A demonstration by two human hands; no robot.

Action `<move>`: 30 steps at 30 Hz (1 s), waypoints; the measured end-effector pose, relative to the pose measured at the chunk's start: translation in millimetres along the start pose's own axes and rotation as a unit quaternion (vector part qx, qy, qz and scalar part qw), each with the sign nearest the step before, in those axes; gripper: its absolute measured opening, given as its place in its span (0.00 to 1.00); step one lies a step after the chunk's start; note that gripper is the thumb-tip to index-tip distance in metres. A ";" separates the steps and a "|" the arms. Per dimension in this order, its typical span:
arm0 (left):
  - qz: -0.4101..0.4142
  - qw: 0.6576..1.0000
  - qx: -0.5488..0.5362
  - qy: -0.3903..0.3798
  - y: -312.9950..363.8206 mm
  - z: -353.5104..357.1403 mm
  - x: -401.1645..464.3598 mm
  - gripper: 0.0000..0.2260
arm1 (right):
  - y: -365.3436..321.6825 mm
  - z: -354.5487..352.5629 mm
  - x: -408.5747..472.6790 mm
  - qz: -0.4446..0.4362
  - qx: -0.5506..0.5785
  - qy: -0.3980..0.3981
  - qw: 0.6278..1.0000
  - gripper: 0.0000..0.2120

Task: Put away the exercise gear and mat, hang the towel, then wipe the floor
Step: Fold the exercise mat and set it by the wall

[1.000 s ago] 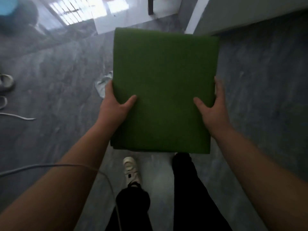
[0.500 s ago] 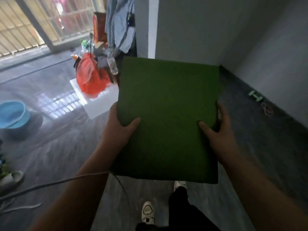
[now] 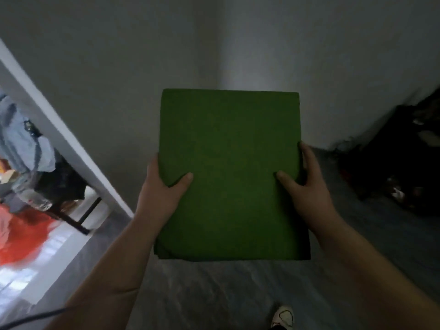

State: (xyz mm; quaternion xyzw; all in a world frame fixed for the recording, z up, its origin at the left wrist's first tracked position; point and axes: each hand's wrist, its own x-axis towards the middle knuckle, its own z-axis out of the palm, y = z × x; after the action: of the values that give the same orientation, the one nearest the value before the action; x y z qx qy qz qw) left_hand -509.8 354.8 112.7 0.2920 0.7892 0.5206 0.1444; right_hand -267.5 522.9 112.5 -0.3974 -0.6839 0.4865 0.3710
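Right, the folded green mat (image 3: 228, 172) sits centre frame, clamped between both hands: left hand (image 3: 162, 196) gripping its left edge, right hand (image 3: 304, 194) its right, thumbs pressed on top, above the grey floor (image 3: 214, 294).

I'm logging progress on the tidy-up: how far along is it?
Done: the green mat is folded flat. In hand: left hand and right hand grip its sides, carrying it toward the wall corner. Left: setting it down. Towel and floor wiping aren't visible here.
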 end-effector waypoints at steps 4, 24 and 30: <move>0.048 0.997 -0.018 -0.050 55.4 107.4 28.6 0.36 | 19.8 -94.9 41.2 0.007 0.005 0.072 0.997 0.38; 0.090 0.992 -0.015 -0.089 158.6 419.5 248.5 0.36 | 120.5 -259.5 340.2 0.065 -0.004 0.153 0.986 0.40; 0.072 0.991 -0.031 -0.105 156.0 498.6 382.8 0.35 | 165.5 -243.1 496.4 0.079 -0.021 0.148 0.986 0.27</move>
State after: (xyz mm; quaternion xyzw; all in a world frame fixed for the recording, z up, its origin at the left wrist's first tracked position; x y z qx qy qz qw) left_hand -497.7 1001.2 75.6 0.3962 0.7304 0.5202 0.1972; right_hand -222.8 1096.9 74.6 -0.5257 -0.5980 0.4352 0.4202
